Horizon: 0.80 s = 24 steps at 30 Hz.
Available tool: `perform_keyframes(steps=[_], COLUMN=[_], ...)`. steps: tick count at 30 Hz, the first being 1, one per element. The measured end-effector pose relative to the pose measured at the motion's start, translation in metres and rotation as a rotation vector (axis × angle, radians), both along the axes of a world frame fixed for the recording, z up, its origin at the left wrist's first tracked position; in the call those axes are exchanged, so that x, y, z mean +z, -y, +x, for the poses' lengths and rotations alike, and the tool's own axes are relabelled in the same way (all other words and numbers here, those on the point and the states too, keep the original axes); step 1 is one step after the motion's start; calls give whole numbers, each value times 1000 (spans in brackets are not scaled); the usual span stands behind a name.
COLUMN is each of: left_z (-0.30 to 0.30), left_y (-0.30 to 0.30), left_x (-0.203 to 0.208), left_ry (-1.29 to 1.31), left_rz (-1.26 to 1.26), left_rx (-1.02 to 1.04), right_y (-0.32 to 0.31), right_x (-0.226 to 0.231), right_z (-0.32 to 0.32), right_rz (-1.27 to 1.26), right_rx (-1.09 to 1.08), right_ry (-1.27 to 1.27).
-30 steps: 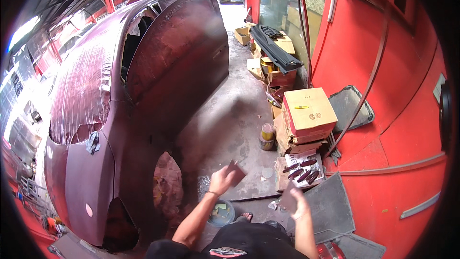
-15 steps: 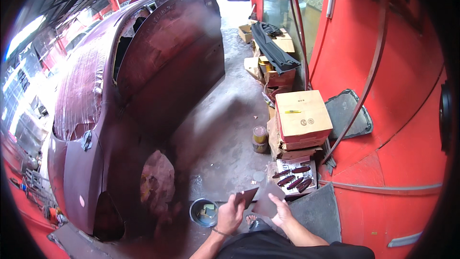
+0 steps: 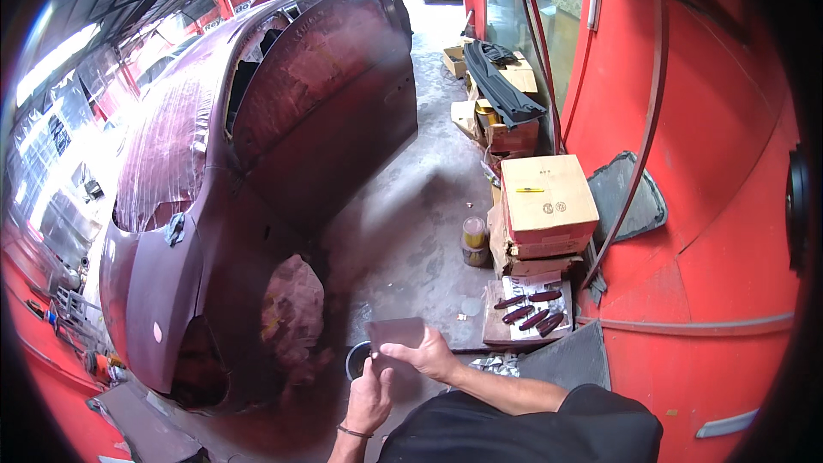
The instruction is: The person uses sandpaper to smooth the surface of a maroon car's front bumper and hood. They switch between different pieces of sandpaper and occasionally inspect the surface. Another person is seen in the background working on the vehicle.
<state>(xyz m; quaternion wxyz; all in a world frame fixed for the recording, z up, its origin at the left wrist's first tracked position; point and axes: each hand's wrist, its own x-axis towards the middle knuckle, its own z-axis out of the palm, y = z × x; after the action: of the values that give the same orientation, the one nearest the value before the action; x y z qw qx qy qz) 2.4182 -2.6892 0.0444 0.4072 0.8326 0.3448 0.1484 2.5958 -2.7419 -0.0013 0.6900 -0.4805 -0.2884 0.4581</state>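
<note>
Over the floor, close in front of me, my right hand (image 3: pixel 429 356) is closed on a dark brown-grey sheet of sandpaper (image 3: pixel 396 332), its thumb lying across the face. My left hand (image 3: pixel 369 396), with a dark band at the wrist, is closed too, its fingertips pinching at the sheet's lower left edge. Whether a second sheet lies behind the first cannot be made out. A bucket (image 3: pixel 355 360) stands just beyond the hands, largely hidden by them and the sheet.
On the left stands a car body (image 3: pixel 159 291) in dull maroon, its door (image 3: pixel 334 77) swung open. Cardboard boxes (image 3: pixel 549 197) are stacked at right beside a red wall (image 3: pixel 711 206). Several dark red door handles (image 3: pixel 533 319) lie on newspaper. Two stacked cans (image 3: pixel 474 240) stand nearby.
Two separate sheets, one in each hand, have given way to a single visible sheet. Both hands have come together and shifted left, now covering much of the bucket.
</note>
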Motion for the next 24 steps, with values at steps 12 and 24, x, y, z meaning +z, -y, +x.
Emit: perform_keyframes(steps=[12,24], left_z=[-188,-219], left_y=[11,29], left_x=[-88,-45], left_ry=[252,274], left_rz=[-182,-378], left_rx=[474,374], right_y=[4,36], right_x=[-177,-67], right_z=[-98,-146], right_rz=[-419,-263], right_rx=[295,623], right_ry=[806,-105])
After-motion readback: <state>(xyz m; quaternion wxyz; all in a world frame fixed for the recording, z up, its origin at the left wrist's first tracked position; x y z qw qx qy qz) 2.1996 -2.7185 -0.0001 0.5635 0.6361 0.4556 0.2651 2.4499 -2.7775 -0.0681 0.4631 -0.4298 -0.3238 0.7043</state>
